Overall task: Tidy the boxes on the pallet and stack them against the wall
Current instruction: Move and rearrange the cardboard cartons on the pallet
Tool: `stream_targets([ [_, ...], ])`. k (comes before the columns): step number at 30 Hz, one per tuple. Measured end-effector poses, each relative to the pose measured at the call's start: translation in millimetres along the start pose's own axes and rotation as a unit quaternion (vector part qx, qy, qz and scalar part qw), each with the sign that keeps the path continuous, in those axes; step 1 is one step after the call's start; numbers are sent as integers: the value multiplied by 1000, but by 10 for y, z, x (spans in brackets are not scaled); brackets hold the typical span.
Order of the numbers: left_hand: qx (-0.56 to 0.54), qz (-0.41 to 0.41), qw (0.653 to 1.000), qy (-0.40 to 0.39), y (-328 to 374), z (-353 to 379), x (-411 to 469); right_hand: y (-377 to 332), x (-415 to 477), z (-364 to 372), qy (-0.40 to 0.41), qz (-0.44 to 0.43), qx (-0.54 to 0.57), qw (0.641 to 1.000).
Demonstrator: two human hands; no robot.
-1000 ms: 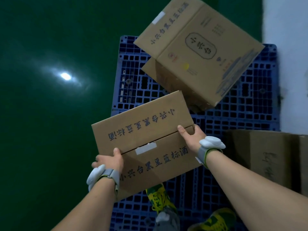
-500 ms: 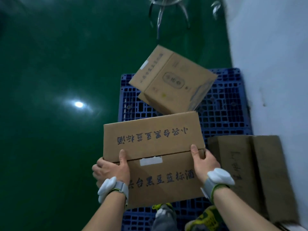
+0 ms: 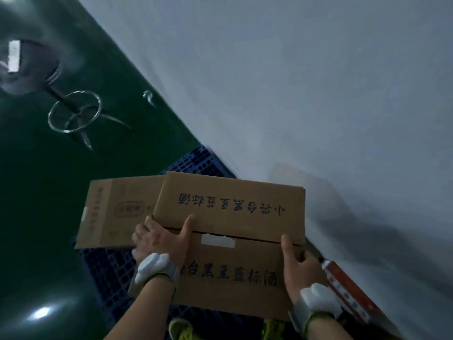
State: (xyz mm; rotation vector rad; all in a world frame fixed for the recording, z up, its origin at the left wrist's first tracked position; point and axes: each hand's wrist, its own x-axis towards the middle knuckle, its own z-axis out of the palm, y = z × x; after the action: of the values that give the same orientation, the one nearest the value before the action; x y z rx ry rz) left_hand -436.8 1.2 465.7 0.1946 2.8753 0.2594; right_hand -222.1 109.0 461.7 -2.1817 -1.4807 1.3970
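Observation:
I carry a brown cardboard box point(image 3: 230, 231) with dark printed characters and a white tape strip on its top seam, held in the air close to the white wall point(image 3: 318, 94). My left hand point(image 3: 161, 239) grips its left side with the thumb on top. My right hand point(image 3: 297, 268) grips its right side, thumb on top. A second cardboard box point(image 3: 115, 214) lies on the blue plastic pallet point(image 3: 110, 268) behind and to the left. At the lower right, the edge of another box point(image 3: 350, 290) with a reddish printed strip lies along the wall.
The dark green glossy floor point(image 3: 36, 217) spreads to the left. A stool with a chrome ring base point(image 3: 74, 114) stands on it at the upper left. My shoes point(image 3: 181, 330) are on the pallet at the bottom edge.
I have turned right toward the wall with the box held in both hands. The wall now fills most of the view, and the other box has slid to the left behind the carried one.

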Motion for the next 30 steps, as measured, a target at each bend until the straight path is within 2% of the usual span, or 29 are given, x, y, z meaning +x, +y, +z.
stream_targets([
  [2,11,74,997,-33,472,212,-4,95,205,-241,60,29,1,998],
  [6,20,166,984,-54,983,599,43,266,425,-350,97,86,10,992],
  [9,27,236,966,-98,1220,932,114,463,532,-263,144,135,45,979],
  [13,34,298,948,-107,1319,1187,192,655,544,-103,189,170,101,962],
  [17,30,330,935,-130,1410,1472,145,809,665,-49,236,207,123,941],
  [20,29,339,932,-126,1463,1677,121,909,805,-22,243,207,125,939],
  [30,27,374,920,-111,1606,2269,169,1333,1100,122,205,214,172,940],
])
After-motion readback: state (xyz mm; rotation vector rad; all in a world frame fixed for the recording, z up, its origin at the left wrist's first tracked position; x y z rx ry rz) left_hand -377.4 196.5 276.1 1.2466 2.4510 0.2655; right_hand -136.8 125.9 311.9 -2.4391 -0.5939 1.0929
